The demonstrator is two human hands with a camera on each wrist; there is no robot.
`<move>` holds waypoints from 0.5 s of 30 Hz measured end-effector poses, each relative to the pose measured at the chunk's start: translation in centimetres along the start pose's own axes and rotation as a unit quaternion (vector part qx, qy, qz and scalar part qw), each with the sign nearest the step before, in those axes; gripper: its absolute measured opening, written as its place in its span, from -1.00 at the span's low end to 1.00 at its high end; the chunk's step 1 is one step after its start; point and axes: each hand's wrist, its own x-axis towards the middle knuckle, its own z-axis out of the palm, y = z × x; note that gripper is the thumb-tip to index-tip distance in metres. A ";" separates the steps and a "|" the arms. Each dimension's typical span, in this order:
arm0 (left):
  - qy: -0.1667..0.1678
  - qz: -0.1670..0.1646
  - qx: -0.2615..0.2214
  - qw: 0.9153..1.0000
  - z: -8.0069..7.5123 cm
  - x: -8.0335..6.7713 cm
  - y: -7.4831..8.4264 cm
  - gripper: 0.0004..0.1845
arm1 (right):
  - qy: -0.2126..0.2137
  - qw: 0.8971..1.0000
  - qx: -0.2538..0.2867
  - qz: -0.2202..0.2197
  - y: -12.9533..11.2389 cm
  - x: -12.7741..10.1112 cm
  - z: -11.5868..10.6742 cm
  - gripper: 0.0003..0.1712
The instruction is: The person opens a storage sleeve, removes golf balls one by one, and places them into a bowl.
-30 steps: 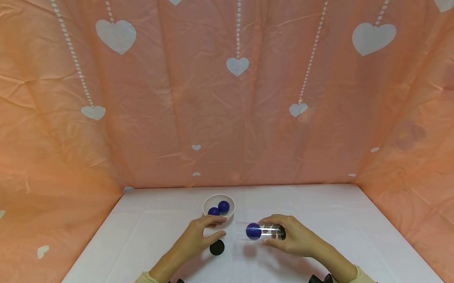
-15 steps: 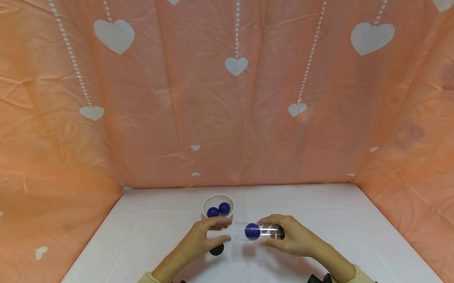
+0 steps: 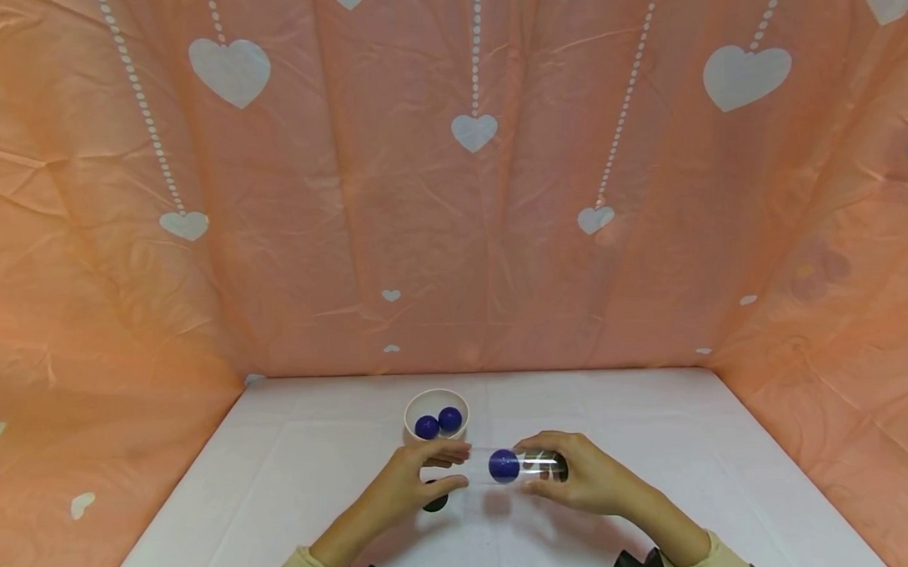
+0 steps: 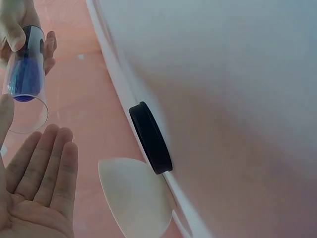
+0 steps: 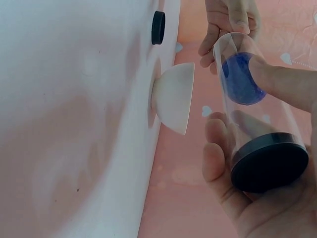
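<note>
My right hand (image 3: pixel 584 472) grips a clear plastic tube (image 5: pixel 270 116) lying sideways above the table, with a black cap (image 5: pixel 270 161) on the end in the palm. Inside the tube sits a blue ball (image 3: pixel 504 465), near its middle. The tube's uncapped end points left. There my left hand (image 3: pixel 416 477) stands with fingers straight and thumb apart, fingertips right at the tube's open rim, nothing between them. Below the left hand a loose black lid (image 4: pixel 150 138) lies on the table, partly hidden in the head view.
Just behind the left hand stands a white bowl (image 5: pixel 176 98) with two blue balls (image 3: pixel 438 423) in it. The white table (image 3: pixel 616 403) is bounded by orange sheeting with hearts (image 3: pixel 475 132) at the back and both sides.
My left hand has moved right, from near the bowl and lid to the tube's open end. The right hand and tube have barely shifted.
</note>
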 end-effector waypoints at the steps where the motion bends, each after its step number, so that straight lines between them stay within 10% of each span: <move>1: -0.001 -0.001 0.001 1.000 0.0 0.0 0.0 -0.59 | 0.000 1.000 -0.001 -0.001 0.0 0.0 0.0 -0.57; 15: -0.004 -0.005 -0.001 1.000 0.3 0.0 0.1 -0.58 | -0.007 1.000 -0.013 0.009 0.0 -0.1 -0.1 -0.55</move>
